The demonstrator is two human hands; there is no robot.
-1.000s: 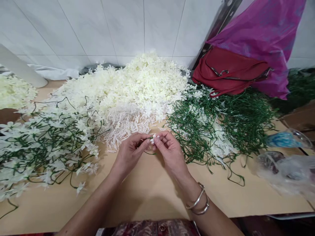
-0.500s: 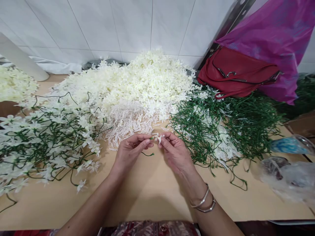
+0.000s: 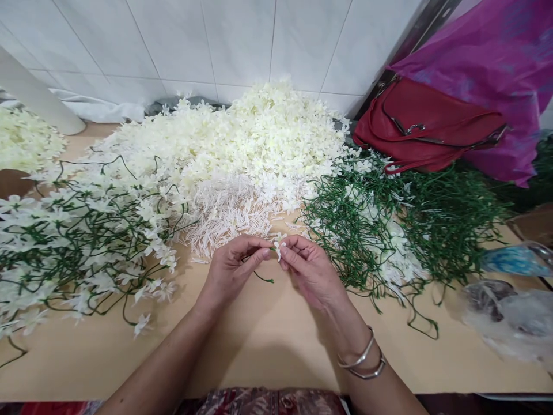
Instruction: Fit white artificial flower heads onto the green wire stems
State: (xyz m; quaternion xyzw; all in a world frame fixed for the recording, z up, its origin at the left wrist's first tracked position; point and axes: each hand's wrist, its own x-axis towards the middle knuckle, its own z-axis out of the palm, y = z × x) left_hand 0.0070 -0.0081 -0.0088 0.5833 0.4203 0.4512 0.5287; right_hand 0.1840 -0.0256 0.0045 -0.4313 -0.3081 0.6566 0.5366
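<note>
My left hand pinches a thin green plastic stem, its free end curving down below the fingers. Against its tip sits a small white artificial flower, pinched by the thumb and fingers of my right hand. The two hands almost meet over the table. Just behind them lies a heap of short white sticks. Green stems are piled right of my right hand, and white flowers on green stems lie to the left.
A large mound of loose cream-white flowers rises against the tiled wall. At the back right are a red handbag and a purple plastic bag. A blue-patterned item and a clear plastic bag lie at right.
The hands stay together, with the flower now closer to the stem tip in my left fingers. The whole view has shifted slightly.
</note>
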